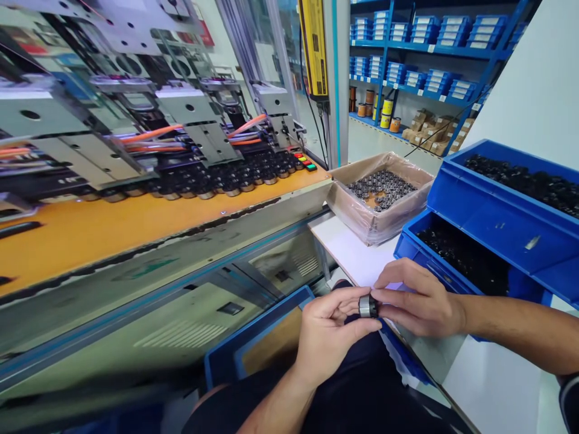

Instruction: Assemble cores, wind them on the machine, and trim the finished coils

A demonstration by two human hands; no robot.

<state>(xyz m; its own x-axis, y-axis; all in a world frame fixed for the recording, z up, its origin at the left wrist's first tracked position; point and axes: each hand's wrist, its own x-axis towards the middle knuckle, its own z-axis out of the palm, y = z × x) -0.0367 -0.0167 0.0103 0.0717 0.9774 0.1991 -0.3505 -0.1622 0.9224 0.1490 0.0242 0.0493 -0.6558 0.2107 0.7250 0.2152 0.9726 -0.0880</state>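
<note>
Two bare hands, the left hand (325,340) rising from the bottom centre and the right hand (418,299) reaching in from the right edge, meet at lower centre of the frame. Their fingers are curled, not spread, and together they pinch one small cylindrical part (368,306). The left thumb and fingers grip its silver band, while the right thumb and fingertips press on its black end. The part's long axis lies roughly level across the frame, with the silver side toward the left hand and the black side toward the right.

Just behind the hands lies a white table (348,253). On it, a plastic-lined cardboard box (377,214) holds a loose layer of small metal parts (382,188). Two blue plastic bins filled with black parts sit to the right, the lower bin (434,241) close beside the right hand and the upper bin (506,211) above it. A blue tray (226,355) sits below the hands at lower centre. Along the left, a machine (190,108) overhangs an orange table (90,238) carrying a row of black-and-silver parts (221,179). Blue shelving (429,54) stacked with blue boxes fills the upper right.
</note>
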